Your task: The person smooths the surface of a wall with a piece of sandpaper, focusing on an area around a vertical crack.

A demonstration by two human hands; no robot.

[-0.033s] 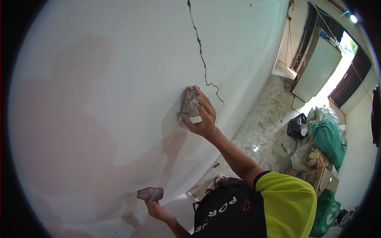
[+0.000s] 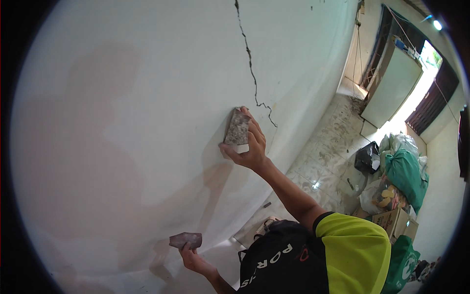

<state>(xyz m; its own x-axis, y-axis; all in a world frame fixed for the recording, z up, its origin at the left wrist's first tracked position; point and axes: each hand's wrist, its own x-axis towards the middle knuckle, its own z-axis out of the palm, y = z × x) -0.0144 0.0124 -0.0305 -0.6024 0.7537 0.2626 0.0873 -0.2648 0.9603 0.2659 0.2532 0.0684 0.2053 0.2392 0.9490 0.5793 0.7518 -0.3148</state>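
Observation:
My right hand (image 2: 253, 147) is raised in front of the white wall (image 2: 161, 98), its thumb and fingers gripping a piece of sandpaper (image 2: 237, 128) by its edges. The piece looks folded, grey-brown and mottled with pale dust; one side is against or very close to the wall. Just up and right of it, the lower end of a jagged dark crack (image 2: 253, 78) runs down the wall. Lower and to the left, my left hand (image 2: 195, 259) pinches a second, smoother brownish piece of sandpaper (image 2: 186, 240) from below. Whether this one touches the wall, I cannot tell.
Dusty floor tiles (image 2: 323, 157) stretch along the wall's foot to the right. Against the far side stand a green sack (image 2: 407, 174), a black bag (image 2: 366, 157), cardboard boxes (image 2: 391, 220) and a green bag (image 2: 402, 264). A pale upright panel (image 2: 391, 88) stands by the bright doorway.
The sandpaper in my right hand has tilted slightly, showing a little more of its face. My left hand stays nearly still with its piece. The whole view has shifted a touch.

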